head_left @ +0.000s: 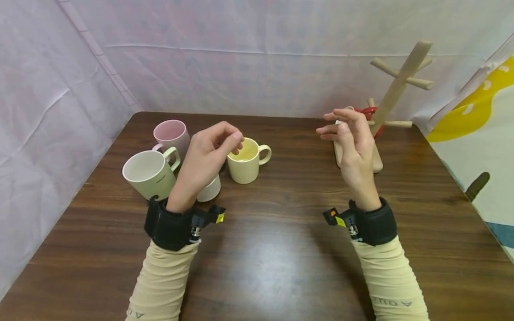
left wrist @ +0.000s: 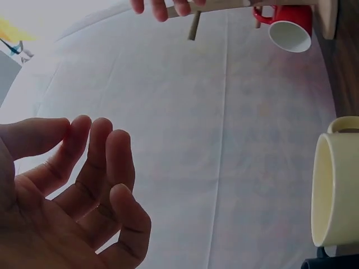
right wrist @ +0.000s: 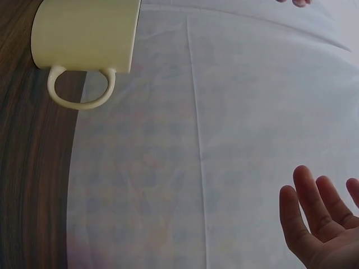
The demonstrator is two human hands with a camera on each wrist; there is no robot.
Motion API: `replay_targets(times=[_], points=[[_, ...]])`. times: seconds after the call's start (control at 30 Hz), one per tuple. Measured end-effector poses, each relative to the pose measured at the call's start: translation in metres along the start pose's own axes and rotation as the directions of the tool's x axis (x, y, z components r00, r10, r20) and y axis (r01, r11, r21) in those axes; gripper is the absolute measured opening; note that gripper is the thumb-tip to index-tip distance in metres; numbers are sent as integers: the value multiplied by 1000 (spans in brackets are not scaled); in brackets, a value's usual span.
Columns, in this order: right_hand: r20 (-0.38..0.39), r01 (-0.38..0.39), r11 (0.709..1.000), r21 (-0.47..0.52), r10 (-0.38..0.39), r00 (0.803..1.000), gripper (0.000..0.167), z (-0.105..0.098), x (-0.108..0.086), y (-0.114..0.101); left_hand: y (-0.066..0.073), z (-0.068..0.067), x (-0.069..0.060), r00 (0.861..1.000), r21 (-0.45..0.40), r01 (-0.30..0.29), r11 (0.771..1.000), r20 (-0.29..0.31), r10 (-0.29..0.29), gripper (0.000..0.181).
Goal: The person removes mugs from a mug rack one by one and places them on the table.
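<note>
My left hand (head_left: pixel 210 149) hovers above the mugs on the left, its fingers loosely bent and holding nothing. Just right of it stands a yellow mug (head_left: pixel 243 171), upright, handle to the right. A pale green mug (head_left: pixel 150 174), a pink mug (head_left: pixel 172 131) and a white cup (head_left: pixel 209 191) stand close around that hand, which partly covers the white cup. My right hand (head_left: pixel 355 145) is raised with nothing in it, in front of a wooden mug rack (head_left: pixel 395 91). A red mug (left wrist: pixel 291 28) is at the rack, mostly hidden by the right hand in the head view.
All this stands on a dark wooden table (head_left: pixel 277 240). White cloth (head_left: pixel 257 80) hangs behind it and on the left. A dark object (left wrist: pixel 336 262) near the yellow mug is mostly out of view. Patterned fabric (head_left: pixel 486 133) lies beyond the right edge.
</note>
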State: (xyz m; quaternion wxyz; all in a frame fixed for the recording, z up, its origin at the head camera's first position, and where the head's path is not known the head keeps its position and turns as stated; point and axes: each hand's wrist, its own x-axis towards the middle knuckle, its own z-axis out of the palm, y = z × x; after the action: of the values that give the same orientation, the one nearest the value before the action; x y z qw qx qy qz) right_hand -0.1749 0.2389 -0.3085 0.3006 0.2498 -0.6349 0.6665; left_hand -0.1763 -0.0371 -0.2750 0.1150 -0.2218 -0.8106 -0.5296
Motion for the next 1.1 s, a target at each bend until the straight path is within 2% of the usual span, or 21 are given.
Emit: replay_targets(times=[0.23,0.37,0.47,0.53,0.63,0.73,0.77,0.83,0.93,1.1], points=[[39,27,994,-106,-23,999,23,-2,-3,4,-9,8,1,999,65,-11,998,-35,13,13],[63,12,983,-183,0,998,15,-5,-4,3,-15,12,0,999,112,-37,993,-2,37,13],[103,13,954,-299,18,995,9,-11,-5,1,-15,15,1,995,163,-93,982,46,86,12],[156,47,907,-418,21,988,7,-16,-5,-1,-15,16,1,989,197,-133,971,87,118,11],[262,121,789,-602,52,964,6,-23,-4,-4,-13,18,2,972,269,-198,942,180,153,9],[347,165,659,-734,156,925,7,-28,-4,-6,-11,18,2,938,384,-272,882,311,153,6],[362,168,626,-762,197,911,7,-29,-4,-7,-11,18,1,925,419,-293,859,353,144,5],[378,168,578,-798,265,887,7,-31,-5,-9,-12,19,1,900,475,-334,814,417,127,3],[377,160,551,-819,306,874,7,-33,-6,-10,-13,21,1,886,504,-350,790,451,105,6],[378,170,554,-815,286,881,9,-33,-5,-8,-12,21,0,888,508,-350,787,448,106,6]])
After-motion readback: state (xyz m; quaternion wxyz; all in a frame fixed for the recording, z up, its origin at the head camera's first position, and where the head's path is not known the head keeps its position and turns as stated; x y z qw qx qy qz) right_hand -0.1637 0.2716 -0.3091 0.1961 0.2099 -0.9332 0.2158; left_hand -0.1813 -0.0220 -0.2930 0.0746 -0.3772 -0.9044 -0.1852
